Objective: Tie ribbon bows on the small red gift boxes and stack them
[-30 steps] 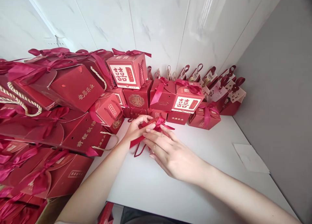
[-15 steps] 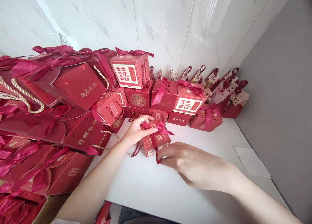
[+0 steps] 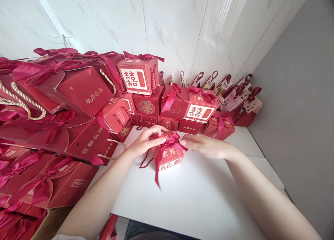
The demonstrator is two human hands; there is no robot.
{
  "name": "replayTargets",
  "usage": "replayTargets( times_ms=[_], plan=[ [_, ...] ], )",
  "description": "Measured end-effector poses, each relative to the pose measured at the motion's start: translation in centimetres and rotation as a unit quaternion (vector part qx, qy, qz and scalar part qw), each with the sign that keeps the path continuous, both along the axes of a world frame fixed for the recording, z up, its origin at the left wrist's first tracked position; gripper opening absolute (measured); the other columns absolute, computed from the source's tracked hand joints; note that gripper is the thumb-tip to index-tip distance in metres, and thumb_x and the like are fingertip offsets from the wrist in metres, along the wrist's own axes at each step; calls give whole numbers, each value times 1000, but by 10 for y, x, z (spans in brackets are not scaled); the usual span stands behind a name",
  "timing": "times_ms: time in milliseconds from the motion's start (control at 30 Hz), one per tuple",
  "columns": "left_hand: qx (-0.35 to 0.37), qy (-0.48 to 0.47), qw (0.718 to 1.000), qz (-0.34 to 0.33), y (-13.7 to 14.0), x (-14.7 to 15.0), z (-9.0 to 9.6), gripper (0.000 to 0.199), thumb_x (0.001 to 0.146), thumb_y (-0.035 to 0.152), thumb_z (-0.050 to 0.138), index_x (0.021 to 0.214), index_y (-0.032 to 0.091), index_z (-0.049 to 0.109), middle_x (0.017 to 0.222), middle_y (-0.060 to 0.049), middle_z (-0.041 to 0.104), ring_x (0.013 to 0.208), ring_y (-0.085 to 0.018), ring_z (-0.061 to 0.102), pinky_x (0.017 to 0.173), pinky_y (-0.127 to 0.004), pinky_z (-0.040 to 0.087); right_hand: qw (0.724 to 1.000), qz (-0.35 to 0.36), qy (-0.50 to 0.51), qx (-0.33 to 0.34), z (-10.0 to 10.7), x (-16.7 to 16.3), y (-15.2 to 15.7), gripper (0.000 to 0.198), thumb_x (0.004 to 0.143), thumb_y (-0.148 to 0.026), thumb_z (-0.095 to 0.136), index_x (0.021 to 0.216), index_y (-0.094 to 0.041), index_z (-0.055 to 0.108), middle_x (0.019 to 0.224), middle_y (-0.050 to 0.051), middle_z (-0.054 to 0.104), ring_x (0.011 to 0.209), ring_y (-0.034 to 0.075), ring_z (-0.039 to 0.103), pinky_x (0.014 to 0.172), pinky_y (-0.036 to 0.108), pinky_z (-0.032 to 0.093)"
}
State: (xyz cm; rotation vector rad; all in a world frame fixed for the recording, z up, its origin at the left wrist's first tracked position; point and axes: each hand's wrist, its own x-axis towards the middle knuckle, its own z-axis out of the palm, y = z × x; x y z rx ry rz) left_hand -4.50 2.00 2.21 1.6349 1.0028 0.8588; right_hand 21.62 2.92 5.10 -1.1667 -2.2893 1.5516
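Note:
A small red gift box (image 3: pixel 171 160) with gold and white lettering rests on the white table. Across its lid lies a dark pink satin ribbon (image 3: pixel 169 145) tied in a bow, one tail hanging loose over the front. My left hand (image 3: pixel 147 140) grips the box from the left and back, thumb pressed on the lid by the knot. At the box's right edge, my right hand (image 3: pixel 202 145) has thumb and forefinger pinched together at the ribbon's right end. A twisted red cord handle (image 3: pixel 146 160) sticks out on the left side.
Stacked red gift boxes (image 3: pixel 78 90) with bows and rope handles rise at the left. More boxes (image 3: pixel 199 111) line the back, beside a row of tagged bags (image 3: pixel 245 108). A grey partition (image 3: pixel 294 94) bounds the right; a tiled wall (image 3: pixel 169 28) stands behind.
My right hand has let go of the ribbon's front tail, which now hangs loose, and has moved up to the box's right side. My left hand stays on the box.

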Motion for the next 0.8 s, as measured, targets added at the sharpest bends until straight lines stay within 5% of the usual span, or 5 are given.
replayTargets(
  times_ms=[100,267,533,667,800],
  plan=[
    [15,24,1000,0,1,-1,0,33,75,36,73,68,18,46,118,-9,61,113,-28,57,100,-40,39,996,29,33,-75,-2,-3,3,45,89,-63,48,82,-19,51,72,-1,57,68,14,54,66,28,45],
    [26,51,998,-2,1,-2,-1,35,74,35,74,69,19,43,117,-8,60,110,-26,58,96,-38,40,996,42,57,-50,5,0,2,43,90,-58,52,74,-18,50,65,-4,48,60,10,46,59,24,38],
    [28,71,997,-16,2,-6,0,46,71,34,78,64,19,35,118,-8,57,118,-28,56,98,-37,40,986,152,-63,-38,8,15,1,20,87,-35,57,80,-17,61,78,3,67,71,17,62,64,26,45],
    [38,81,995,-36,2,-9,4,42,68,33,80,67,18,41,119,-8,57,117,-28,56,100,-38,38,998,52,5,28,8,18,5,23,92,-37,51,95,-17,63,90,5,68,79,17,61,71,29,47],
    [44,55,996,-56,3,-10,5,30,80,37,69,67,17,50,117,-9,57,114,-27,57,100,-37,38,989,-80,126,18,-3,-6,4,46,97,-54,38,86,-16,61,81,5,65,72,15,57,73,30,46]
  ],
)
